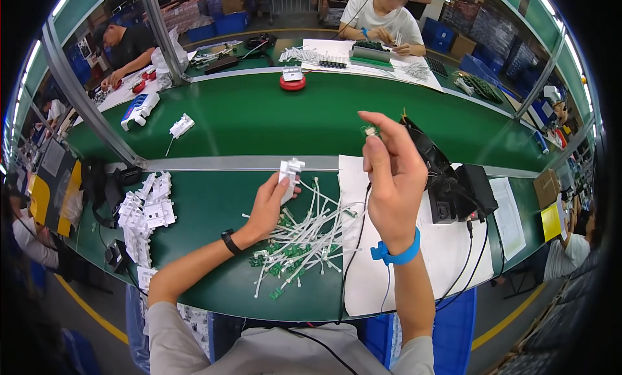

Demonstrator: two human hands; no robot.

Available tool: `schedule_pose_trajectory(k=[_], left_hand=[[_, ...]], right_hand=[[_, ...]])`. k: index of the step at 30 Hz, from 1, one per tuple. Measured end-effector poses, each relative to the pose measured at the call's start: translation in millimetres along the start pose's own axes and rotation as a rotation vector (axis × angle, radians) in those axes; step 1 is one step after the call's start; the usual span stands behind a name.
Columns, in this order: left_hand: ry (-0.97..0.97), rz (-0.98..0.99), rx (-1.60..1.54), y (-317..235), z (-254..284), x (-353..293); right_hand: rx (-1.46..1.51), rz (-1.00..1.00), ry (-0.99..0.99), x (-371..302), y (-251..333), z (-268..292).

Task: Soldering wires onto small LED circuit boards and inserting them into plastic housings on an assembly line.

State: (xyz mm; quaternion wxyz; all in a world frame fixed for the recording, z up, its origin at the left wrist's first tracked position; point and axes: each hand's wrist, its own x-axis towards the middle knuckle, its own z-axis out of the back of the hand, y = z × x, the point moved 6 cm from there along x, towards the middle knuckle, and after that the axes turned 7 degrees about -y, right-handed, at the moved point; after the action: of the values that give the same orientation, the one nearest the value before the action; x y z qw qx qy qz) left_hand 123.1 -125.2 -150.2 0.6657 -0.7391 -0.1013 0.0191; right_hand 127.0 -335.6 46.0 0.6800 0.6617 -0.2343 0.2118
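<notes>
My left hand [264, 210] is closed around a white plastic housing [289, 173], which stands upright above the near edge of the green belt. Raised to its right, my right hand [395, 187] pinches a small green circuit board [370, 131] with a pale connector between thumb and index finger. Whether a cable hangs from that board is hidden by the fingers. Below my left hand lies a loose heap of white cables [310, 229] with small green boards on their ends. A pile of white housings [150, 210] rests on the bench to the left.
A green conveyor belt [240, 125] crosses ahead, carrying a white housing [182, 125], a blue-and-white part [139, 110] and a red round piece [293, 83]. White paper [363, 291] covers the bench at right, beside a black box [476, 188] with cords. Co-workers sit across the belt.
</notes>
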Motion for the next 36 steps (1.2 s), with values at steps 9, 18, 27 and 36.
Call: schedule_pose_trajectory(k=[9, 18, 27, 36], left_hand=[[0.184, 0.042, -0.081, -65, -29, 11], [0.272, 0.077, 0.049, -57, -35, 3], [0.318, 0.208, 0.113, -53, -42, -5], [0.114, -0.190, 0.495, -61, -45, 4]], right_hand=[[-0.078, -0.112, 0.141, -14, -60, 2], [-0.208, -0.124, 0.312, -19, -68, -7], [-0.117, -0.309, 0.377, -30, -106, -6], [-0.184, -0.367, 0.459, -43, -118, -2]])
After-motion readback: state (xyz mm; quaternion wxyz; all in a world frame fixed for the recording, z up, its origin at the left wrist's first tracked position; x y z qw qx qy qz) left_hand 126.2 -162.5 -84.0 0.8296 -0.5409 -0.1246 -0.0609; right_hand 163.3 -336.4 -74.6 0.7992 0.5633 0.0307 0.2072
